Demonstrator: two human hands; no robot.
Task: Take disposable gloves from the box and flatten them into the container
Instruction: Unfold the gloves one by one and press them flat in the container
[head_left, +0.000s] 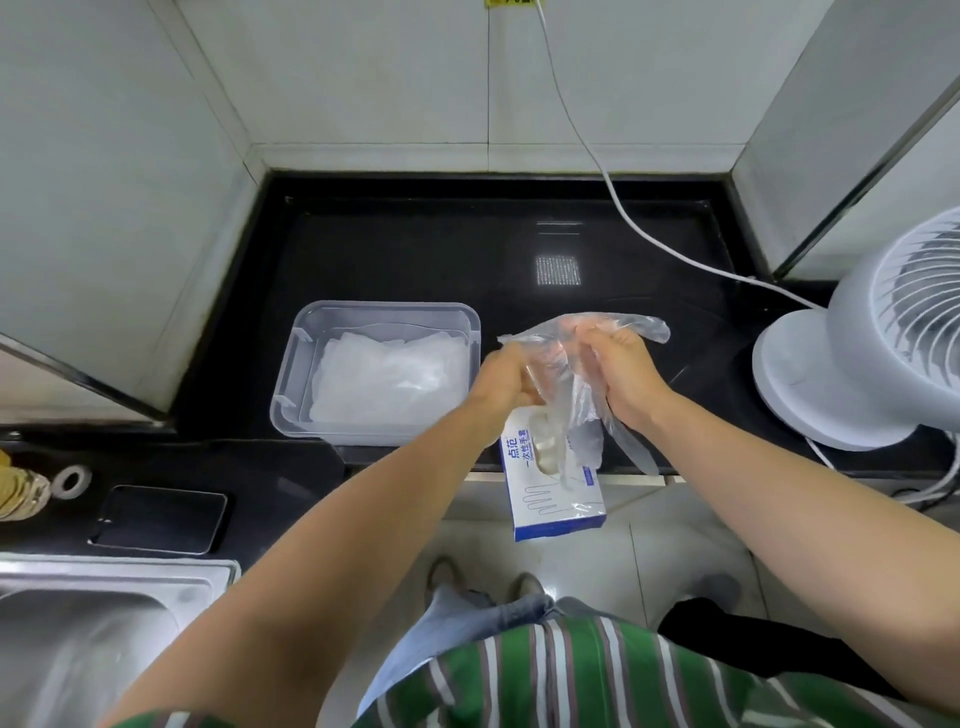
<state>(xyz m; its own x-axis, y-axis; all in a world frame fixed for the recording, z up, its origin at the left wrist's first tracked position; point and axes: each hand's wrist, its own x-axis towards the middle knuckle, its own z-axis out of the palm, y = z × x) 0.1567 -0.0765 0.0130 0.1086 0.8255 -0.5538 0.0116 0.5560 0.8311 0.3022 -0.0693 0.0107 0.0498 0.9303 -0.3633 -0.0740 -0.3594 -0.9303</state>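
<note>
A clear disposable glove (582, 410) hangs between both hands above the counter's front edge. My left hand (506, 382) grips its left side and my right hand (626, 379) grips its right side, fingers curled into the thin plastic. Below them lies the white and blue glove box (550, 499), overhanging the counter edge, with more gloves poking from its opening. To the left stands the clear plastic container (291, 384), holding a flat pile of clear gloves (389, 379).
A white fan (857, 364) stands at the right on the black counter (467, 249), its cable (613, 197) running up the wall. A phone (158, 519), a tape roll (70, 480) and a steel sink (78, 634) lie at the left.
</note>
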